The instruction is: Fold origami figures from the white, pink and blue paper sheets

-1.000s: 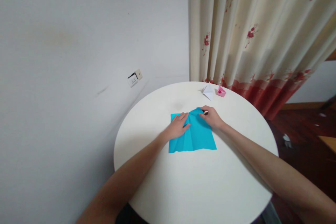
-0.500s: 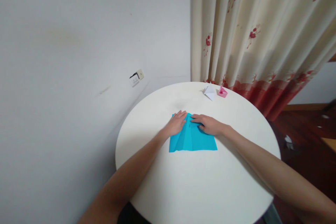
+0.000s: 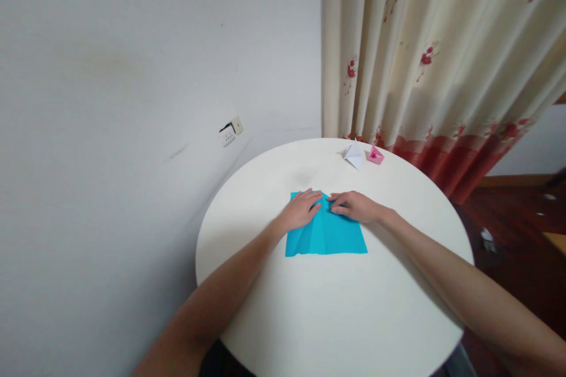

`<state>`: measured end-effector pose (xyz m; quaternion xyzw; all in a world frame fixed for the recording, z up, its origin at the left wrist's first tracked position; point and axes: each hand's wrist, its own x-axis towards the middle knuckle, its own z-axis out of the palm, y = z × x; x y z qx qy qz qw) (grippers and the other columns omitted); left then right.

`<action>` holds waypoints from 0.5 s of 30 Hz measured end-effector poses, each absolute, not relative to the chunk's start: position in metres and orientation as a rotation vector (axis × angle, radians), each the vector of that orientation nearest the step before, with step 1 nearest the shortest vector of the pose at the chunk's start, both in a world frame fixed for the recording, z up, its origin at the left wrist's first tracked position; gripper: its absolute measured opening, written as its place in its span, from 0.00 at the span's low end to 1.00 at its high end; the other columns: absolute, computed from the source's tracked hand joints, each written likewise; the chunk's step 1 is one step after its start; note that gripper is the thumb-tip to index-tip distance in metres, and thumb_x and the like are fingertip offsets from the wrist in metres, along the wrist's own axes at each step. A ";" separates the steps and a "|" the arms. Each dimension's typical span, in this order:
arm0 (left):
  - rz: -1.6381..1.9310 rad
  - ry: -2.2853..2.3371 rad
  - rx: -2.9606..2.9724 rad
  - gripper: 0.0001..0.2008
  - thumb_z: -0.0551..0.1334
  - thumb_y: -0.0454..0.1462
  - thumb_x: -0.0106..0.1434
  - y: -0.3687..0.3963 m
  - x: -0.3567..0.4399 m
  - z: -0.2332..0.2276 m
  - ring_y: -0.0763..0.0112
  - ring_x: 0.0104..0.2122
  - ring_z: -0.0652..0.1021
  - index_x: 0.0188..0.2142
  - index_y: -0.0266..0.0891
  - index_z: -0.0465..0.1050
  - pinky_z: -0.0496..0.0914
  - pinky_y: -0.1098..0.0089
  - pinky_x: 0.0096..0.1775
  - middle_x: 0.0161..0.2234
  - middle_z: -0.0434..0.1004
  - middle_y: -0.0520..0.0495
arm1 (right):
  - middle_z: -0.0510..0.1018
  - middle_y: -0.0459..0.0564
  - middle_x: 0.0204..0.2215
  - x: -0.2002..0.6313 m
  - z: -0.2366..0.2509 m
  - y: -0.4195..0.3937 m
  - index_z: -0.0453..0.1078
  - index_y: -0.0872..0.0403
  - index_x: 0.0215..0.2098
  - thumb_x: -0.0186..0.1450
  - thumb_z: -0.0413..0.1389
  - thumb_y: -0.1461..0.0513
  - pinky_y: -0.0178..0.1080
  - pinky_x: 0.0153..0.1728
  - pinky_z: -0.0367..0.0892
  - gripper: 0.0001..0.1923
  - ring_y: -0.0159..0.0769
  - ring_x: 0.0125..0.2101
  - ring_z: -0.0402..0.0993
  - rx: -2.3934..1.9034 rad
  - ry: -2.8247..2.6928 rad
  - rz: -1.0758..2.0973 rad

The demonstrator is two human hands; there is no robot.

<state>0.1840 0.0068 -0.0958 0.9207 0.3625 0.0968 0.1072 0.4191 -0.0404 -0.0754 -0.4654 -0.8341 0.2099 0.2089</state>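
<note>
Sheet: square of bright blue paper [image 3: 326, 235] with lengthwise creases, lying flat near the middle of the round white table [image 3: 336, 318], far corners folded in toward the centre line.

Left hand [image 3: 300, 210]: palm down, fingers spread and pressed flat on the far left flap of the blue paper; nothing pinched.

Right hand [image 3: 356, 207]: palm down on the far right flap, fingers laid together and pointing toward the centre crease; flattened on the sheet rather than gripping it.

Change over the last second: right flap, raised and pinched at the far edge a second ago, now brought down and lying flat; right hand shifted from the far corner inward, fingertips now close to those of the left hand; left hand hardly moved.

Meaning of the change: second corner fold apparently laid and being smoothed, so that both far corners meet along the middle; sharpness of the crease not readable at this distance.

Far rim: small white folded paper figure [image 3: 354, 154] and small pink folded paper box [image 3: 375, 155], just beside each other, well apart from the hands.

Backdrop: grey wall with white wall socket [image 3: 229, 133]; cream curtain with red flowers [image 3: 433, 59].
</note>
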 end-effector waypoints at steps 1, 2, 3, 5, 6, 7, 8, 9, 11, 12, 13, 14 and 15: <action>0.300 1.098 2.708 0.25 0.45 0.49 0.71 0.006 0.186 -0.097 0.60 0.66 0.57 0.64 0.46 0.59 0.50 0.53 0.64 0.66 0.59 0.50 | 0.75 0.51 0.54 0.419 -0.079 -0.038 0.78 0.50 0.44 0.66 0.56 0.55 0.43 0.57 0.63 0.13 0.44 0.57 0.68 -1.220 -2.382 0.552; 0.310 1.127 2.709 0.26 0.46 0.50 0.71 0.004 0.189 -0.098 0.59 0.66 0.57 0.64 0.46 0.59 0.50 0.52 0.64 0.65 0.59 0.49 | 0.73 0.53 0.57 0.419 -0.083 -0.035 0.76 0.51 0.49 0.66 0.56 0.57 0.44 0.59 0.61 0.15 0.44 0.59 0.66 -1.190 -2.401 0.510; 0.316 1.152 2.712 0.27 0.47 0.51 0.70 0.003 0.190 -0.098 0.58 0.66 0.57 0.64 0.46 0.58 0.50 0.51 0.64 0.66 0.59 0.48 | 0.71 0.55 0.59 0.419 -0.087 -0.032 0.73 0.52 0.53 0.66 0.56 0.58 0.46 0.60 0.58 0.18 0.45 0.60 0.64 -1.166 -2.420 0.485; 0.304 1.172 2.730 0.29 0.48 0.52 0.70 0.000 0.193 -0.099 0.57 0.66 0.55 0.66 0.46 0.54 0.48 0.49 0.64 0.66 0.57 0.47 | 0.66 0.58 0.62 0.420 -0.093 -0.028 0.67 0.53 0.59 0.65 0.57 0.57 0.50 0.62 0.53 0.24 0.47 0.64 0.57 -1.223 -2.420 0.442; 0.281 1.162 2.745 0.29 0.48 0.52 0.70 -0.001 0.193 -0.099 0.56 0.67 0.53 0.66 0.47 0.53 0.47 0.49 0.64 0.67 0.55 0.48 | 0.63 0.59 0.63 0.421 -0.095 -0.027 0.65 0.53 0.61 0.65 0.57 0.56 0.53 0.63 0.51 0.27 0.48 0.65 0.54 -1.286 -2.421 0.431; 0.250 1.141 2.761 0.29 0.47 0.52 0.70 -0.002 0.192 -0.099 0.55 0.67 0.52 0.67 0.48 0.51 0.45 0.47 0.64 0.68 0.52 0.48 | 0.60 0.60 0.65 0.423 -0.096 -0.026 0.63 0.53 0.63 0.65 0.57 0.54 0.56 0.63 0.49 0.29 0.50 0.66 0.50 -1.365 -2.421 0.426; 0.214 1.118 2.775 0.29 0.45 0.52 0.70 -0.002 0.191 -0.098 0.54 0.68 0.50 0.67 0.50 0.50 0.44 0.46 0.64 0.69 0.50 0.50 | 0.57 0.60 0.66 0.425 -0.097 -0.026 0.61 0.53 0.64 0.65 0.56 0.52 0.58 0.63 0.47 0.31 0.52 0.67 0.47 -1.452 -2.418 0.424; 0.182 1.097 2.783 0.29 0.44 0.53 0.70 -0.003 0.190 -0.098 0.53 0.68 0.49 0.67 0.52 0.50 0.44 0.45 0.64 0.69 0.48 0.51 | 0.54 0.61 0.67 0.428 -0.097 -0.026 0.59 0.52 0.65 0.65 0.56 0.50 0.60 0.63 0.45 0.33 0.53 0.67 0.45 -1.534 -2.410 0.428; 0.138 1.072 2.786 0.29 0.43 0.54 0.70 -0.003 0.188 -0.097 0.52 0.68 0.47 0.67 0.54 0.49 0.43 0.44 0.64 0.70 0.45 0.52 | 0.49 0.60 0.69 0.435 -0.098 -0.025 0.56 0.51 0.66 0.64 0.57 0.47 0.63 0.63 0.43 0.37 0.55 0.68 0.40 -1.668 -2.379 0.448; 0.129 1.068 2.783 0.29 0.43 0.54 0.70 -0.003 0.187 -0.096 0.52 0.68 0.46 0.67 0.54 0.48 0.43 0.43 0.64 0.70 0.45 0.53 | 0.48 0.60 0.69 0.439 -0.098 -0.024 0.55 0.51 0.67 0.63 0.57 0.47 0.64 0.63 0.42 0.39 0.55 0.68 0.39 -1.723 -2.358 0.459; 0.122 1.066 2.780 0.28 0.43 0.54 0.70 -0.002 0.186 -0.096 0.52 0.68 0.46 0.67 0.55 0.48 0.43 0.43 0.64 0.70 0.44 0.53 | 0.46 0.60 0.69 0.443 -0.098 -0.024 0.54 0.50 0.67 0.62 0.58 0.46 0.64 0.63 0.41 0.41 0.56 0.68 0.38 -1.774 -2.335 0.469; 0.114 1.063 2.779 0.28 0.43 0.54 0.70 -0.002 0.185 -0.096 0.51 0.68 0.45 0.67 0.55 0.49 0.43 0.43 0.63 0.70 0.44 0.53 | 0.45 0.60 0.69 0.447 -0.098 -0.023 0.53 0.50 0.68 0.61 0.59 0.45 0.64 0.63 0.41 0.42 0.56 0.68 0.37 -1.823 -2.312 0.477; 0.106 1.062 2.779 0.28 0.43 0.54 0.70 -0.002 0.185 -0.096 0.51 0.68 0.45 0.67 0.56 0.49 0.43 0.42 0.63 0.70 0.43 0.53 | 0.45 0.60 0.70 0.451 -0.098 -0.023 0.53 0.49 0.68 0.60 0.59 0.45 0.64 0.63 0.40 0.43 0.56 0.68 0.36 -1.865 -2.291 0.482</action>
